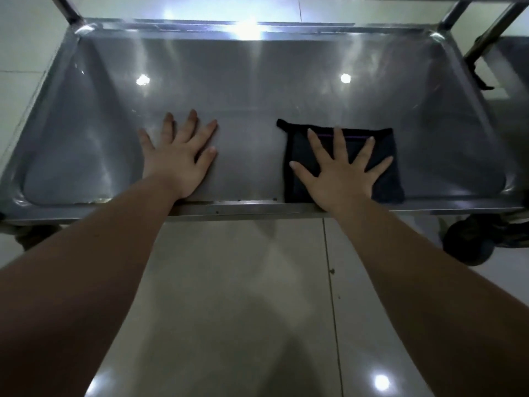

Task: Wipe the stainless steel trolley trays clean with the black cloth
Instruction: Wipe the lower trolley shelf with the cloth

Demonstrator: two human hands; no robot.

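A stainless steel trolley tray (257, 81) fills the upper half of the view, its raised rim running along the near edge. A folded black cloth (300, 179) lies flat on the tray near that edge, right of centre. My right hand (340, 173) presses flat on the cloth with its fingers spread and straight. My left hand (179, 156) rests flat on the bare tray surface to the left of the cloth, fingers straight. Part of the cloth is hidden under my right hand.
Upright trolley posts (70, 11) rise at the far corners. A black castor wheel (469, 242) shows under the near right corner. A second metal frame (492, 32) stands at the far right. Glossy floor tiles (243, 296) lie below the tray.
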